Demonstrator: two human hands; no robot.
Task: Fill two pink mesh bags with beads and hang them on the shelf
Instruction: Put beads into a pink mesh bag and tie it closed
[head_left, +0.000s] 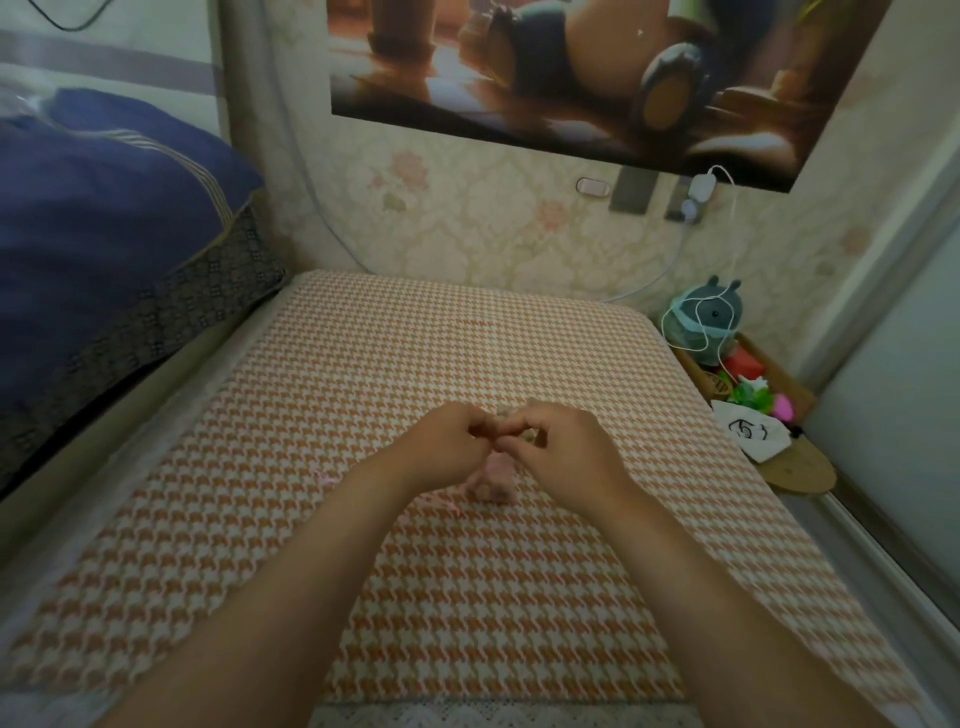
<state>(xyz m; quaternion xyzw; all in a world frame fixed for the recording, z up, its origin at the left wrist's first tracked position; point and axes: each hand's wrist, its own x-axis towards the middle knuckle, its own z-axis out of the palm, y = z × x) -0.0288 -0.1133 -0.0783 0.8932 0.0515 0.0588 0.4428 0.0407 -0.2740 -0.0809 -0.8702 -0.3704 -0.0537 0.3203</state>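
Note:
A small pink mesh bag (493, 480) hangs between my two hands, its bottom resting on the orange houndstooth cloth (467, 353). My left hand (447, 447) and my right hand (566, 452) meet at the bag's top, fingertips pinched together on its mouth. Thin pink drawstrings (434, 501) trail left from the bag over the cloth. Another pale pink string (324, 478) lies further left. Whether the bag holds beads is too blurred to tell. No loose beads are visible, and my hands hide the bag's opening.
A dark blue pillow (104, 218) lies on the bed at left. A wooden tray (753, 384) at right holds a grey plush toy (709, 322), a white cable and colourful items. A round wooden board (800, 470) sits below it. A poster (571, 73) hangs on the wall.

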